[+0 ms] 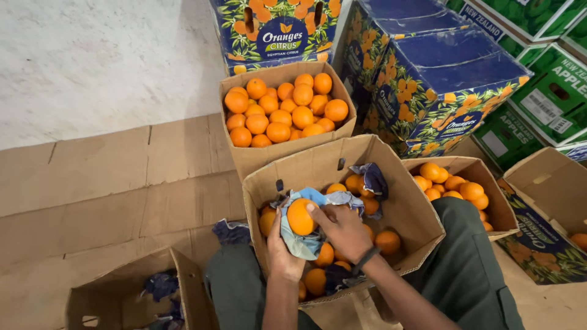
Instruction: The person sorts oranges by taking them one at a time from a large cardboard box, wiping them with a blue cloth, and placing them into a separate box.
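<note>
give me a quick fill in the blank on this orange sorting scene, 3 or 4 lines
1. Both hands, the left hand and the right hand, hold one orange half wrapped in pale blue ____.
2. The hands work over a ____ box on the person's lap.
3. The full box of oranges stands ____ the lap box.
4. The stacked cartons at upper right are mostly dark ____.

Missing words: paper; cardboard; behind; blue

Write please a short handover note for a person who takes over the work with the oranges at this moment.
Left hand: holds one orange in blue wrapping paper, over the middle carton.
Right hand: fingers on the same orange and paper.
Done: far carton is full of bare oranges; loose papers lie in the carton at lower left.
Left: more oranges in the middle carton, some under paper.
</note>
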